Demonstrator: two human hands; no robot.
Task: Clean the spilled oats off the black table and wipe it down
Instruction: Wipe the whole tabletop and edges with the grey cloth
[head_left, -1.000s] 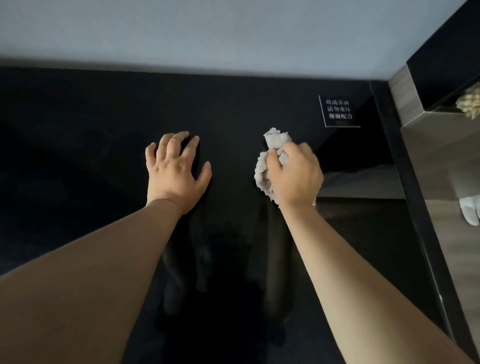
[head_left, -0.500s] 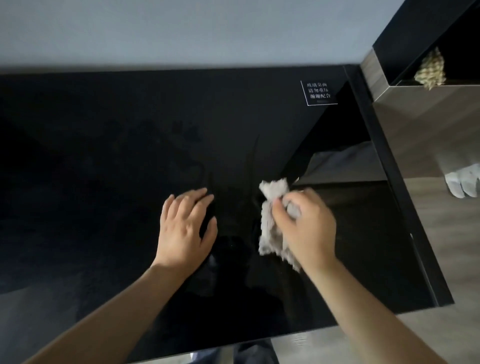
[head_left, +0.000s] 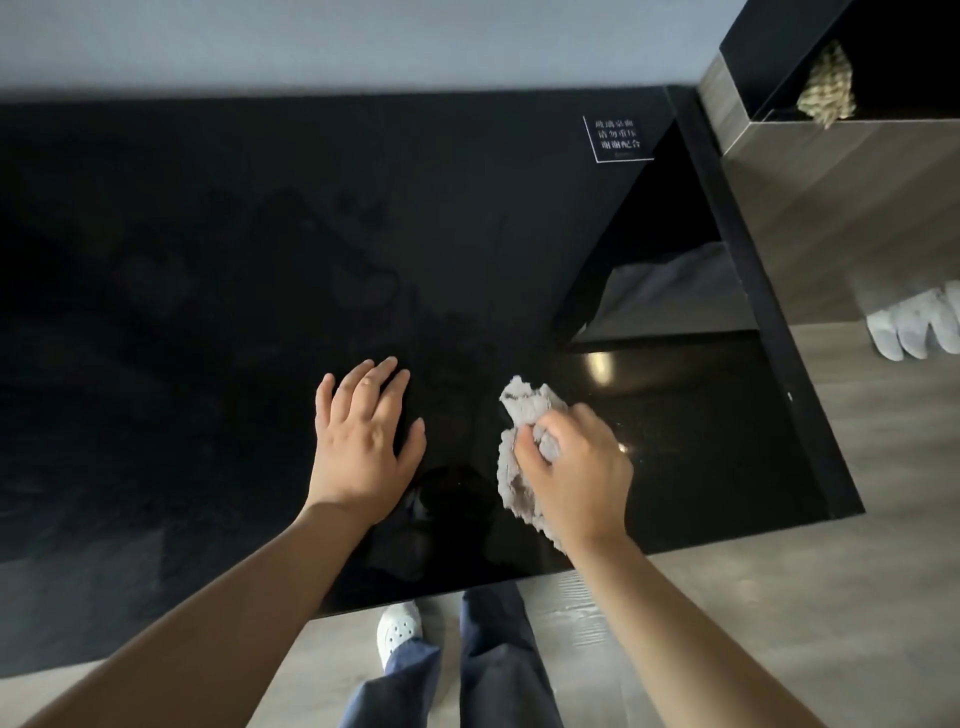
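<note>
Both hands have drawn back toward the near edge of the black table (head_left: 208, 312) since the earlier frames. At left, the left hand (head_left: 363, 447) lies flat on the glossy top, fingers straight and spread, holding nothing. Just to its right, the right hand (head_left: 576, 467) clutches a crumpled grey cloth (head_left: 519, 415) in curled fingers against the surface; a white-lettered label (head_left: 617, 139) occupies the far right corner.

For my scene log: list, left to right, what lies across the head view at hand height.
left hand → grey cloth, bunched in the right hand's grip → right hand → black table, its right rim → wooden floor
</note>
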